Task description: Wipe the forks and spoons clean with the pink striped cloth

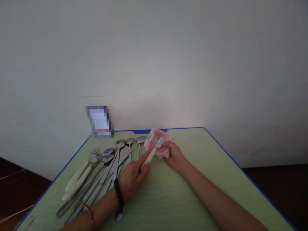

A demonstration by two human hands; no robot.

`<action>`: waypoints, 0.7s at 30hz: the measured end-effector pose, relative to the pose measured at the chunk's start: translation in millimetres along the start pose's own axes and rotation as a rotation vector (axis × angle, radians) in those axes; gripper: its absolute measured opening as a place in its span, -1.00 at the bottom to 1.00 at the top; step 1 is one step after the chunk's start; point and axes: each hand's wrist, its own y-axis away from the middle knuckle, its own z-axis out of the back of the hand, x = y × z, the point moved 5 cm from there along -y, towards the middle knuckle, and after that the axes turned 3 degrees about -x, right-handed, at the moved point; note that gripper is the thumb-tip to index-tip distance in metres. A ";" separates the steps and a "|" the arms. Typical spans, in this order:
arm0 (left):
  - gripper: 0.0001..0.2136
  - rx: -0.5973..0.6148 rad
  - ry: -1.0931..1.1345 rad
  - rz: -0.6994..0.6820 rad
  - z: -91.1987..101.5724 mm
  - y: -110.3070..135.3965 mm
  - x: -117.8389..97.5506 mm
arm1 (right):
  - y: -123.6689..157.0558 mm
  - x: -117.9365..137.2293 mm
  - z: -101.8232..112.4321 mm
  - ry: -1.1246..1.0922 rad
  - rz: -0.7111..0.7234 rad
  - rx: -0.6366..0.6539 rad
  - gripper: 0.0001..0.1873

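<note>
Above the desk (204, 192), fingers of the left hand (134, 173) hold the fork (151, 157) by its handle, those of the right hand (176, 155) the pink cloth (156, 133) behind its tines — apparently a wiping step, calling next for steady pressure.

We note a blue-edged green worktop (216, 157), a pale, scuffed wall (154, 57), a blurred device (99, 120) at the far-left corner, and white cables (16, 213) at left.

Dim overall | wall (183, 77) palest mid-frame, greyer toward corners | faint shadow low down | phone (99, 120) pixelated (coarse blocks) | fork (152, 154), spoons (120, 143) glinting
</note>
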 end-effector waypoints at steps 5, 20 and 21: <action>-0.52 -0.022 -0.034 -0.007 -1.0 -0.6 1.4 | -5.4 0.9 5.1 -0.095 0.022 -0.097 -0.87; -0.51 -0.040 -0.030 -0.011 -1.0 -2.8 2.3 | 10.7 -0.4 -7.2 0.134 -0.010 0.084 -0.77; -0.52 -0.031 -0.028 -0.012 -0.9 -2.5 1.9 | 10.2 0.4 -7.0 0.122 -0.004 0.072 -0.78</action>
